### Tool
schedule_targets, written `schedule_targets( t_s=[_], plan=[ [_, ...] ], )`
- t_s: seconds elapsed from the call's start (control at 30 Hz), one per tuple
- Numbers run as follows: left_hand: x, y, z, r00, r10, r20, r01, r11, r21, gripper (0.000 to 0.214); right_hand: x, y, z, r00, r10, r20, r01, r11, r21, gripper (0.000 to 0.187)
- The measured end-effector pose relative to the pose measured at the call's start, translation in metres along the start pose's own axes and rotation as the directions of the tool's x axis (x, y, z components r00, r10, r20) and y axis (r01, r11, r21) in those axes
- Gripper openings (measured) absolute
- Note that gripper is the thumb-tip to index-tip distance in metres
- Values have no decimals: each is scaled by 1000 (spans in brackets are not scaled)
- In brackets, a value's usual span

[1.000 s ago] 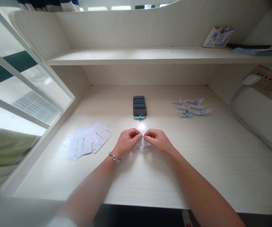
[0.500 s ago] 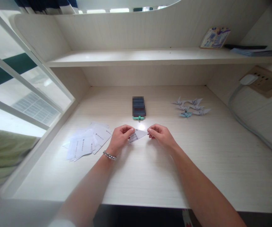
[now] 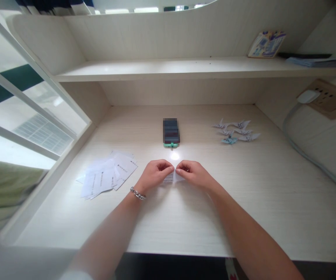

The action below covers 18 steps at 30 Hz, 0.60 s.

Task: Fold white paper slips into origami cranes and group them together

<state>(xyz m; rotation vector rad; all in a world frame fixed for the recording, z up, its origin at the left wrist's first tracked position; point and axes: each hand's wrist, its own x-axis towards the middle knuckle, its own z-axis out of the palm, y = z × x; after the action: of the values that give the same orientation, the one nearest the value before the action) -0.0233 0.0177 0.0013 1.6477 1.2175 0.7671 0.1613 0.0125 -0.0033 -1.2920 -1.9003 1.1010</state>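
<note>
Between my hands is a small piece of printed white paper point(image 3: 168, 178), folded, its upper part covered by my fingers. My left hand point(image 3: 157, 173), with a chain bracelet point(image 3: 138, 193) at the wrist, pinches it from the left. From the other side my right hand point(image 3: 193, 173) pinches it too, thumb and fingers together. The two thumbs nearly meet above the desk point(image 3: 179, 217). Left of my hands lies a spread pile of printed paper sheets point(image 3: 100, 179).
Beyond my hands a dark phone point(image 3: 171, 131) with a green edge lies on the desk. Several folded paper cranes point(image 3: 236, 132) stand at the back right. A shelf point(image 3: 156, 68) spans the back. A cable point(image 3: 305, 151) runs down from the wall socket point(image 3: 329, 97) at right.
My hands have come together and slightly nearer to me. The paper, earlier stretched out as a triangle between them, is now mostly covered by my fingers.
</note>
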Motion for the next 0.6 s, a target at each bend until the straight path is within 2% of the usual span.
schedule_targets(
  t_s=[0.23,0.4,0.5,0.6],
  plan=[
    [-1,-3,1,999,40,4,-40,999,2,20,-2,-4,4,1000,-11,-19,11,1000,-15,14],
    [5,-10,-4,989,-24,-144,10,995,-95,23,1,2,-2,997,45,-69,-44,999,4,11],
    [8,-11,-8,974,-105,-200,61,975,-215,26,3,10,-7,989,78,-128,-68,994,82,10],
    [9,-11,-8,959,-156,-237,82,952,-296,29,5,15,-8,970,124,-210,-69,966,251,11]
  ],
)
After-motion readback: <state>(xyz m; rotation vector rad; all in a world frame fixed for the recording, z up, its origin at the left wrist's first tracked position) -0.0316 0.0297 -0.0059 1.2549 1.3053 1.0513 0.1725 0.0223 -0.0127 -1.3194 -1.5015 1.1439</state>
